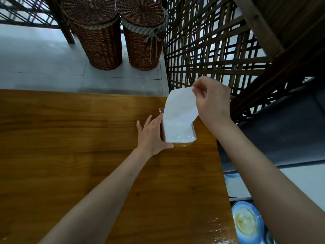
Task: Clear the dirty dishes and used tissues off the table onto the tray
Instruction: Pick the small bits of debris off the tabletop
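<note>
A clear-wrapped pack of white tissues point(177, 135) lies near the far right corner of the wooden table point(70, 138). My left hand point(152, 136) rests flat against the pack's left side, fingers straight and thumb along its near edge. My right hand point(211, 101) is raised above the pack and pinches the top of a white tissue point(181, 106) that stretches up out of it. A blue dish point(246, 224) with yellowish residue sits beyond the table's right edge at the bottom right, partly hidden by my right forearm.
Two lidded wicker baskets point(98, 36) point(144, 37) stand on the light floor beyond the table. A dark wooden lattice screen point(211, 50) rises at the table's far right corner. A dark bench seat point(281, 134) runs along the right side.
</note>
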